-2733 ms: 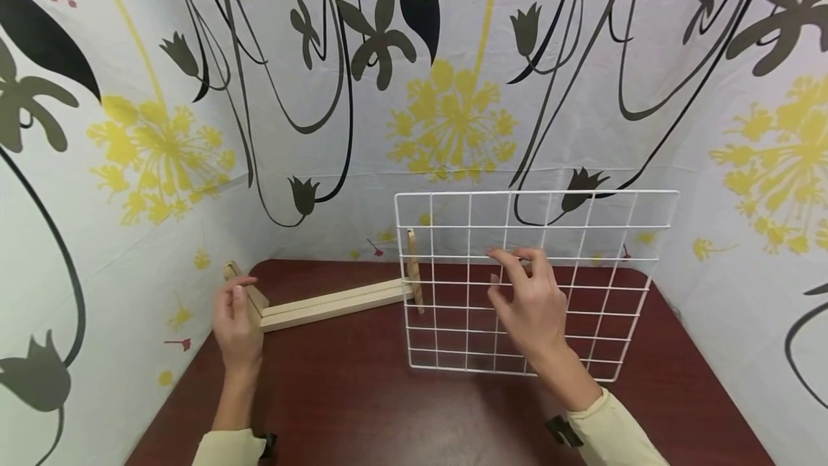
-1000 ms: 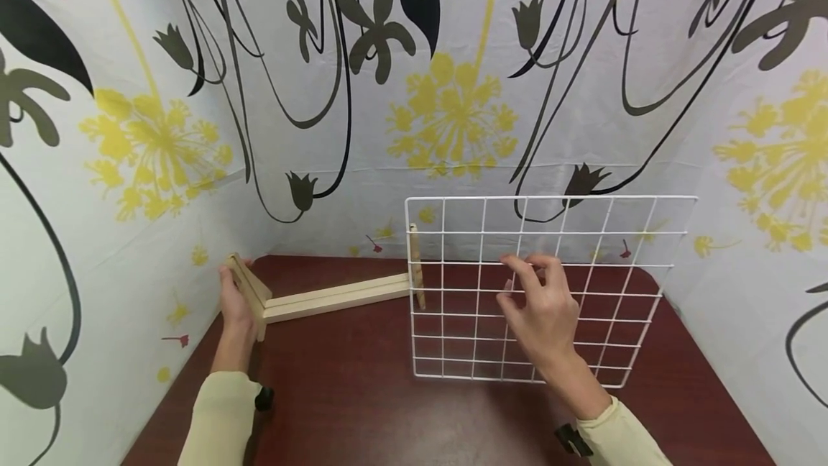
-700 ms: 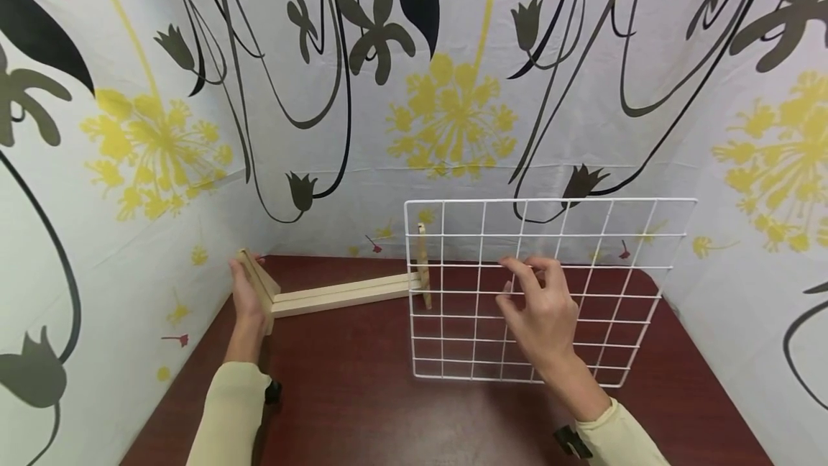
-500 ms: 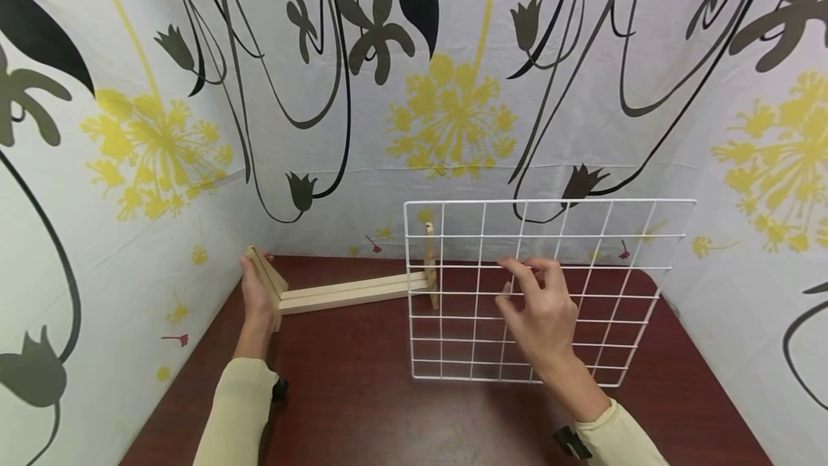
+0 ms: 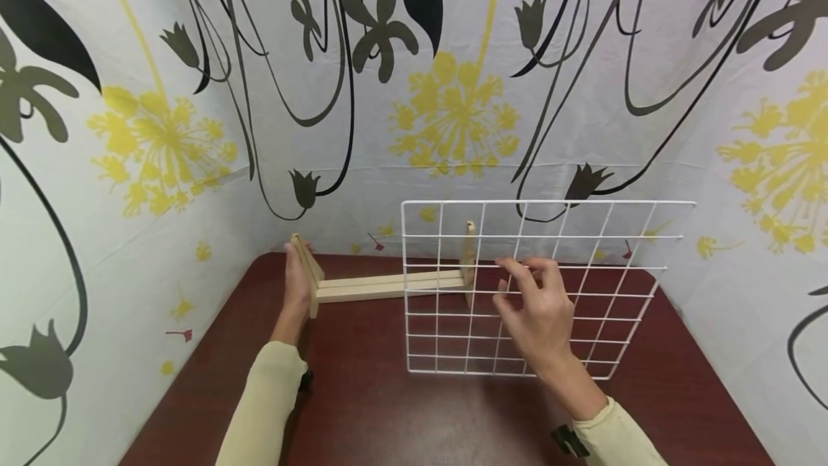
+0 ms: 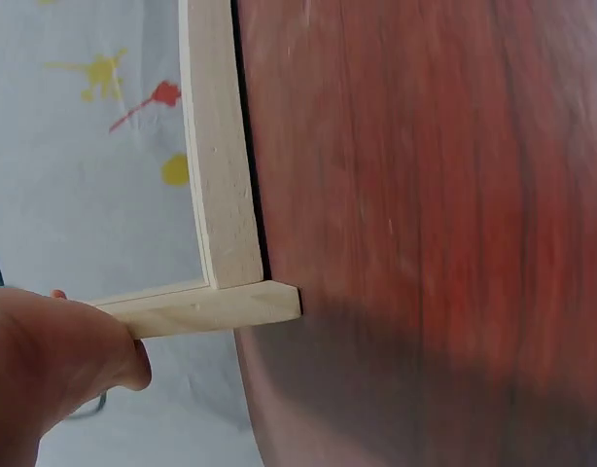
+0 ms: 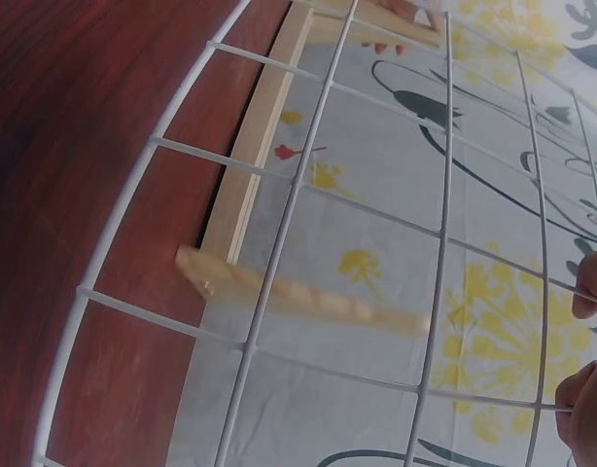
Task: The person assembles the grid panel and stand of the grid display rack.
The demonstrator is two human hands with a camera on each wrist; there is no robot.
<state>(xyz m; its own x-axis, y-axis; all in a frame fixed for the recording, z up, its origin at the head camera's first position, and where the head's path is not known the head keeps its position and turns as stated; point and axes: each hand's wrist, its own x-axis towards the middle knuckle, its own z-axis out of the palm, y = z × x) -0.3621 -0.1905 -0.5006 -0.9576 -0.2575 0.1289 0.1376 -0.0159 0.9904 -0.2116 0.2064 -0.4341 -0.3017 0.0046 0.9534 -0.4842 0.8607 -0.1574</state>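
Note:
My left hand (image 5: 297, 280) grips the left upright of a pale wooden stand (image 5: 362, 288), a long double-slat bar with an upright piece at each end. In the left wrist view, the thumb side of the hand lies against the upright (image 6: 221, 309) where it meets the bar. My right hand (image 5: 535, 308) holds a white wire grid panel (image 5: 453, 372) upright, fingertips pinching its wires near the middle. The stand's right upright (image 5: 470, 236) shows behind the grid, seen through its squares. From the right wrist, that notched upright (image 7: 298, 294) appears beyond the wires.
Both things are over a dark red-brown table (image 5: 369, 394) with rounded back corners. A white cloth (image 5: 259, 128) with flower prints hangs close around the back and sides.
My left hand has shifted its hold to the outer side of the left upright and slid the stand rightward, so more of it sits behind the grid. The right hand and grid have barely moved lately.

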